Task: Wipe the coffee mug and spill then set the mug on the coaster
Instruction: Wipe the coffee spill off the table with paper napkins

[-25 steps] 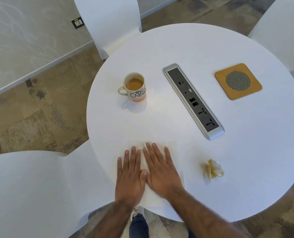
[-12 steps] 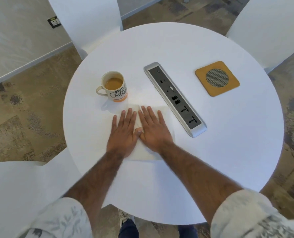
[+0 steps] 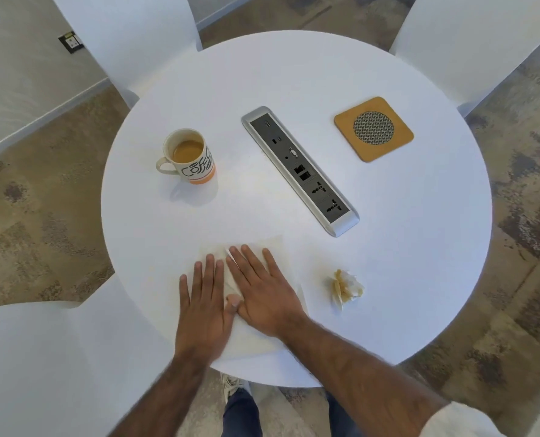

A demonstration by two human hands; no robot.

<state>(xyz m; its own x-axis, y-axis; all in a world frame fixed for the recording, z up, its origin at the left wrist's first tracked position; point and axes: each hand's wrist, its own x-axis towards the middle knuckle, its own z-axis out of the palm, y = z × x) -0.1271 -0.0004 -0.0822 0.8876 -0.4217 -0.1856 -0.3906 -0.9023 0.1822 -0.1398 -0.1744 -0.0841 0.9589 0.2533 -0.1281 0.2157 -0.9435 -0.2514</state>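
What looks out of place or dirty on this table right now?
A crumpled, coffee-stained tissue lies near the right hand. Faint brownish smears show between the mug and the socket strip. The coaster is bare.

Matt white table (image 3: 388, 247); glossy ceramic mug (image 3: 196, 167); cork-like coaster (image 3: 344, 124); brushed-metal socket strip (image 3: 341, 227); thin paper napkin (image 3: 272, 247)

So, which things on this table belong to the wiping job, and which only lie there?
For the job:
coffee mug
coaster
flat napkin under left hand and right hand

Only lying there:
crumpled stained tissue
socket strip
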